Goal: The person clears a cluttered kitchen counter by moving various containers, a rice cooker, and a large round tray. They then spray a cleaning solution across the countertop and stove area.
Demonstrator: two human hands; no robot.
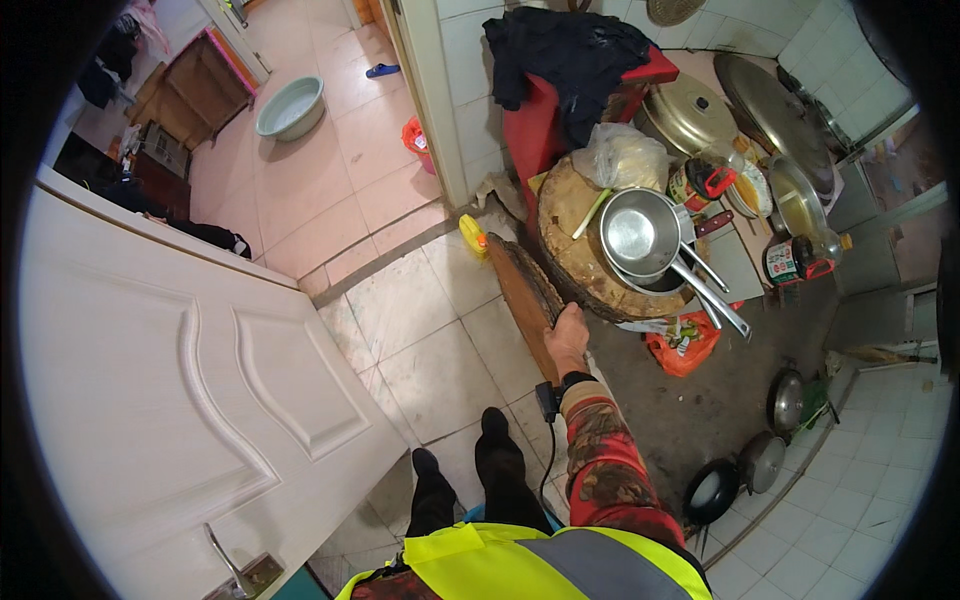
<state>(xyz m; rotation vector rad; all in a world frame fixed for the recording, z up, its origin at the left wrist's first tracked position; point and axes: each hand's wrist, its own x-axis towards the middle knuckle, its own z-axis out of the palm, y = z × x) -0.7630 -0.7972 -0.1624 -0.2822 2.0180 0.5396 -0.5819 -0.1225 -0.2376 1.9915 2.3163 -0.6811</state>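
Note:
My right hand (568, 337) grips the edge of a thick round wooden board (525, 300), which stands tilted on its side beside a round chopping block (574, 247). Bark-like dark rim shows along the board's upper side. On the block rest stacked steel saucepans (640, 231), a piece of green onion (592, 214) and a clear plastic bag (626, 157). A knife with a red-brown handle (712, 223) lies beside the pans. Near the board's far end is a yellow bottle (472, 235) on the tiled floor. My left hand is out of view.
A white door (225, 360) stands at the left. Beyond the doorway sill are a plastic basin (291, 109) and a red bucket (420, 146). An orange bag (684, 349), pans (711, 491) and jars (787, 261) are at the right. Dark cloth (562, 52) covers a red stand.

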